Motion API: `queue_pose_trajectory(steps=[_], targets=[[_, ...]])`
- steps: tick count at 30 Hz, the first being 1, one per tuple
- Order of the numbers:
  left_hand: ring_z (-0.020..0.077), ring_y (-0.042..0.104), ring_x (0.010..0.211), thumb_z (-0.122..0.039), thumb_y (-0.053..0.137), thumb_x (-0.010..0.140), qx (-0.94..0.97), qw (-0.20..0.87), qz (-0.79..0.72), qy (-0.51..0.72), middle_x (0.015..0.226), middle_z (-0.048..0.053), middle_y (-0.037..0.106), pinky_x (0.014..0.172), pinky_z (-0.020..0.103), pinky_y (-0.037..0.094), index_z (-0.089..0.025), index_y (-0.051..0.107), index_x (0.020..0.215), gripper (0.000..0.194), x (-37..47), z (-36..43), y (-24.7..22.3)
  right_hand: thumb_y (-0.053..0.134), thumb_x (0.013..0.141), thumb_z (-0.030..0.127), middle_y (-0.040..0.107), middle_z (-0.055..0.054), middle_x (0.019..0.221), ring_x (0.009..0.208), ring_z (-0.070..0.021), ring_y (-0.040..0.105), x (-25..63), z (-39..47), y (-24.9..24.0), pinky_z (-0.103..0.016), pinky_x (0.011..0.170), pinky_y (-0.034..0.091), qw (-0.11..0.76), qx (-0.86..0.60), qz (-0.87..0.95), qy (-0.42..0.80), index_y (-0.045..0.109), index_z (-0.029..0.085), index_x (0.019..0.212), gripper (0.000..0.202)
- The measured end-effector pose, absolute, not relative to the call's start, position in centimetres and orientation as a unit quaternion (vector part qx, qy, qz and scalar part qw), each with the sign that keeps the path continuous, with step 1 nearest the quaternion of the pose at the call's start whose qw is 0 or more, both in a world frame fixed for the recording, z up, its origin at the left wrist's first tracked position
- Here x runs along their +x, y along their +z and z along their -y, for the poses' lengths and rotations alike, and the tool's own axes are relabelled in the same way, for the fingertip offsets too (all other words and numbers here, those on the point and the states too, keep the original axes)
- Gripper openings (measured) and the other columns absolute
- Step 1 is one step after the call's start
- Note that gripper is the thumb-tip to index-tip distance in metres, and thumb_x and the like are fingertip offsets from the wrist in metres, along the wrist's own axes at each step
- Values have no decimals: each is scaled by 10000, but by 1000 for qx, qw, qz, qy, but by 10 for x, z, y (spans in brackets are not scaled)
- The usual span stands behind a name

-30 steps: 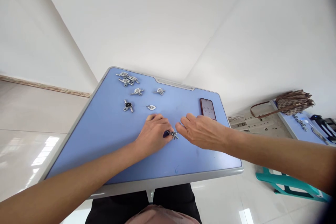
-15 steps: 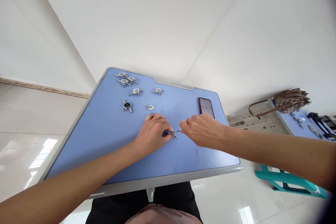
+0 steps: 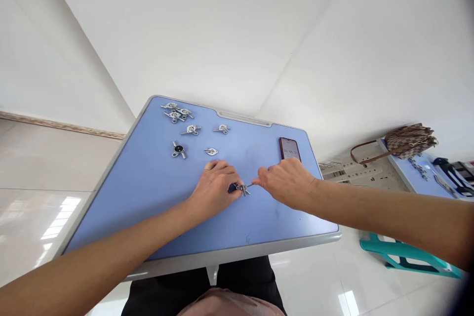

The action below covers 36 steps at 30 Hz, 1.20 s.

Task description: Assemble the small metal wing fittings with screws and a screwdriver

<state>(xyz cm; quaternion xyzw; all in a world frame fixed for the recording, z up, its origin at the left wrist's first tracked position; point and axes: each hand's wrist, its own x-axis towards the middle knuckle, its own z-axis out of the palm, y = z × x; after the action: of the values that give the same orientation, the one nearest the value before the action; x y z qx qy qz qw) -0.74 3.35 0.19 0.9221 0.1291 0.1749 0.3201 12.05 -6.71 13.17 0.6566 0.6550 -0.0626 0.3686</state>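
Fitting [image 3: 244, 190] sits pinched in the curled left hand [image 3: 217, 183]; the right hand [image 3: 288, 180] closes round a thin rod [image 3: 251, 185] meeting it. Phone [image 3: 290, 146] display begins 00:06, the rest blurred.

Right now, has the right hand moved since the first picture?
Yes. Judged against the phone lying on the blue table, the right hand has shifted slightly rightward, towards the phone.

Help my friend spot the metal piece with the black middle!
Find the blue table, then the loose metal pieces beyond the left hand. In the front pair, take the left piece. Unlike its neighbours, it shows a round black middle.
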Motion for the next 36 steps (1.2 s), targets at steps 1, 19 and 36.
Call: queue_pose_trajectory(steps=[1,19,36], targets=[[197,568,855,-190,685,772,922,320,-129,174,770,3,694,909,403,370,-205,706,790,32,-7,-34,2,344,1014,415,651,-50,668,526,-168,581,121,67,132,-252,457,250,354,661,-660,-53,556,151,980,341],[192,554,842,-196,665,783,922,322,-126,172,762,-1,686,900,403,365,-212,701,780,40,-8,-33,2,322,1013,458,639,-49,678,560,-170,584,125,71,129,-259,470,223,350,665,-656,-68,556,152,968,388],[191,549,846,-197,652,788,925,318,-128,163,758,-2,678,907,405,368,-211,697,774,50,-8,-33,3,352,1012,313,644,-46,706,563,-150,565,123,74,129,-255,483,192,325,627,-705,-61,563,154,975,267]])
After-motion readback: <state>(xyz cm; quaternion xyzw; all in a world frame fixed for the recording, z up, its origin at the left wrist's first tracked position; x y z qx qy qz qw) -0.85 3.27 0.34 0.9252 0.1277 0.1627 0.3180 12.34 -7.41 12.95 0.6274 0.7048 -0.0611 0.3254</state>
